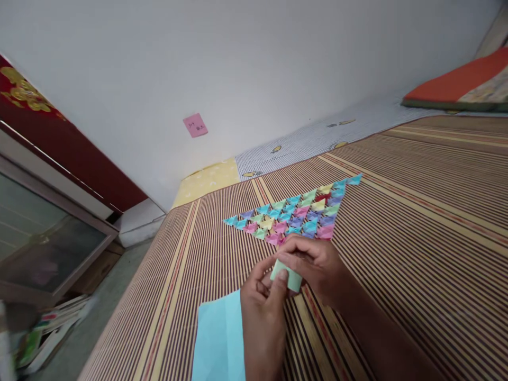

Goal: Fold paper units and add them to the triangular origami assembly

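Note:
Between my hands is a small folded piece of light green paper [292, 279]. The thumb of my left hand [264, 304] presses on its face, with the fingers curled behind it. My right hand [317, 264] pinches the paper's upper edge from the other side. Just beyond the hands, many small folded paper pieces [301, 210] in blue, green, pink, yellow and purple lie in rows that form a triangle. A light blue sheet of paper [219, 338] lies flat beside my left forearm, partly covered by it.
Everything lies on a striped bamboo mat [416, 254] over a bed. A pink note [195, 125] is stuck on the white wall behind. An orange folded quilt [456, 82] sits at the far right. Left of the bed's edge are the floor [115, 286] and a glass-fronted cabinet [47, 233].

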### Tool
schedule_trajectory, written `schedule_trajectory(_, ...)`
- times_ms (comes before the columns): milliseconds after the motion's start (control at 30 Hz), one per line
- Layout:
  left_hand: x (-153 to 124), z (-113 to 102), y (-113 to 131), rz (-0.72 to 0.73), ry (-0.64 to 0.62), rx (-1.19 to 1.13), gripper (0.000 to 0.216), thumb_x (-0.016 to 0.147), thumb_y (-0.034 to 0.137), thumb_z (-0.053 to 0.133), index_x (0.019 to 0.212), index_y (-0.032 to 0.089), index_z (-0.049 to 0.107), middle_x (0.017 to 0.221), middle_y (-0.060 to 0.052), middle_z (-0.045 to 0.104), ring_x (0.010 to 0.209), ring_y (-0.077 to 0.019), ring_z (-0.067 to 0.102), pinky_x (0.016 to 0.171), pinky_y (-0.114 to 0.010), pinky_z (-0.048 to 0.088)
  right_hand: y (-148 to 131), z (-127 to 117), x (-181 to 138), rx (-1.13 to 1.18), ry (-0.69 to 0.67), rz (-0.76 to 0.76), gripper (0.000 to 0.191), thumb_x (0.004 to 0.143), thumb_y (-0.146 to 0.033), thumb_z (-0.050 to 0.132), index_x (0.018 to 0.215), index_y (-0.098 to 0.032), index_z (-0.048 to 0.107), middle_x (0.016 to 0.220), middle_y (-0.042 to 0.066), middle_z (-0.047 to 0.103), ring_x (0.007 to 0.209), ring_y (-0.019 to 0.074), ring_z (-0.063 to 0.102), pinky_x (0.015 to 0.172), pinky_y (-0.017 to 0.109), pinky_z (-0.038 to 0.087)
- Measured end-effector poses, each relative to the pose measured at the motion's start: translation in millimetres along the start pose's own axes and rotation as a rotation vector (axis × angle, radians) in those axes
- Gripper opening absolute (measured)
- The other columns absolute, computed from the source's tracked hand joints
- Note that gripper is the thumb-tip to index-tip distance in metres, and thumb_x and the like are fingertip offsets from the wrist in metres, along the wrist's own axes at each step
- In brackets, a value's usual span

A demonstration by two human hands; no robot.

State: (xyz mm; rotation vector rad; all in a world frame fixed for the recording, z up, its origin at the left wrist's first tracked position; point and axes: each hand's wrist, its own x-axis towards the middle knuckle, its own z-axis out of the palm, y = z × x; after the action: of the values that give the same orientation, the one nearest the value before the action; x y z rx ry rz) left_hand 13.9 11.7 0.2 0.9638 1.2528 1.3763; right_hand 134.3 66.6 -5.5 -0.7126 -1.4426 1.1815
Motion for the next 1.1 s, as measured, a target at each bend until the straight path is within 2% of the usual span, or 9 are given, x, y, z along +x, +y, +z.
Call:
schedule_trajectory(100, 0, 1, 2, -0.025, -0.049, 0.01, 0.041, 0.086, 0.049, 0.07, 0.098, 0.011, 0.077, 0.087, -0.012, 0.077, 0.08, -0.0226, 0.072, 0.067, -0.029, 0.056, 4, -1, 0, 0.173, 0.028, 0.106, 0.02, 0.09, -0.033, 0.068, 0.077, -0.018, 0.068, 0.068, -0.002, 0.057, 0.051, 0.0094, 0.048, 0.042, 0.021, 0.037)
schedule_trajectory(200, -1, 1, 2, -0.05, -0.055, -0.053, 0.04, 0.086, 0.048, 0.071, 0.099, 0.011, 0.077, 0.086, -0.011, 0.076, 0.076, -0.0208, 0.071, 0.066, -0.028, 0.055, 5, -2, 0, 0.277, 0.002, 0.152, 0.02, 0.09, -0.035, 0.068, 0.079, -0.019, 0.066, 0.062, -0.005, 0.053, 0.044, 0.0078, 0.043, 0.04, 0.02, 0.034)
schedule_trajectory(333, -1, -2, 0, -0.111, -0.117, -0.159, 0.032, 0.089, 0.04, 0.07, 0.098, 0.01, 0.077, 0.081, -0.01, 0.075, 0.068, -0.0177, 0.068, 0.063, -0.026, 0.055, -3, -2, 0, 0.078, -0.01, -0.017, 0.017, 0.091, -0.026, 0.066, 0.077, -0.018, 0.07, 0.073, -0.002, 0.058, 0.061, 0.0108, 0.054, 0.058, 0.024, 0.045)
schedule_trajectory(400, 0, -4, -1, -0.093, -0.171, -0.13, 0.032, 0.091, 0.04, 0.067, 0.096, 0.01, 0.078, 0.08, -0.01, 0.075, 0.066, -0.0167, 0.067, 0.064, -0.026, 0.054, -6, -3, 0, -0.069, -0.034, -0.113, 0.016, 0.091, -0.021, 0.066, 0.076, -0.018, 0.072, 0.076, 0.0, 0.062, 0.074, 0.0139, 0.059, 0.069, 0.026, 0.047)
schedule_trajectory(467, 1, -6, -2, -0.067, -0.202, -0.077, 0.033, 0.092, 0.041, 0.066, 0.098, 0.011, 0.079, 0.084, -0.01, 0.075, 0.068, -0.0169, 0.068, 0.065, -0.026, 0.054, -7, -3, 0, -0.097, -0.061, -0.127, 0.017, 0.091, -0.021, 0.065, 0.075, -0.018, 0.072, 0.077, 0.001, 0.064, 0.077, 0.015, 0.06, 0.072, 0.027, 0.047)
schedule_trajectory(600, 2, -8, -4, -0.05, -0.126, -0.084, 0.03, 0.09, 0.038, 0.069, 0.104, 0.013, 0.079, 0.087, -0.01, 0.076, 0.081, -0.0208, 0.07, 0.073, -0.029, 0.054, -1, -5, 0, 0.172, -0.118, 0.12, 0.021, 0.093, -0.036, 0.064, 0.084, -0.018, 0.069, 0.067, -0.002, 0.059, 0.056, 0.011, 0.053, 0.051, 0.023, 0.043)
schedule_trajectory(667, 1, -8, -4, -0.036, -0.076, -0.086, 0.029, 0.09, 0.038, 0.069, 0.104, 0.014, 0.079, 0.087, -0.009, 0.076, 0.086, -0.0219, 0.07, 0.078, -0.03, 0.053, 2, -8, 1, 0.269, -0.141, 0.188, 0.024, 0.091, -0.039, 0.068, 0.08, -0.018, 0.066, 0.061, -0.004, 0.055, 0.05, 0.0098, 0.05, 0.047, 0.022, 0.041)
schedule_trajectory(867, -2, -7, -1, -0.017, -0.061, -0.01, 0.029, 0.089, 0.042, 0.069, 0.097, 0.016, 0.079, 0.084, -0.006, 0.074, 0.084, -0.0207, 0.066, 0.078, -0.03, 0.05, 2, -11, 1, 0.178, -0.098, 0.118, 0.021, 0.088, -0.032, 0.07, 0.074, -0.017, 0.066, 0.065, -0.002, 0.059, 0.059, 0.0117, 0.055, 0.056, 0.023, 0.045)
schedule_trajectory(1100, -4, -7, 7, 0.069, -0.055, 0.185, 0.03, 0.09, 0.044, 0.067, 0.085, 0.016, 0.078, 0.066, 0.0, 0.061, 0.064, -0.0141, 0.052, 0.06, -0.023, 0.043, -5, -6, -1, 0.025, -0.104, 0.042, 0.015, 0.09, -0.026, 0.064, 0.078, -0.017, 0.067, 0.071, -0.001, 0.059, 0.064, 0.0132, 0.054, 0.057, 0.025, 0.044)
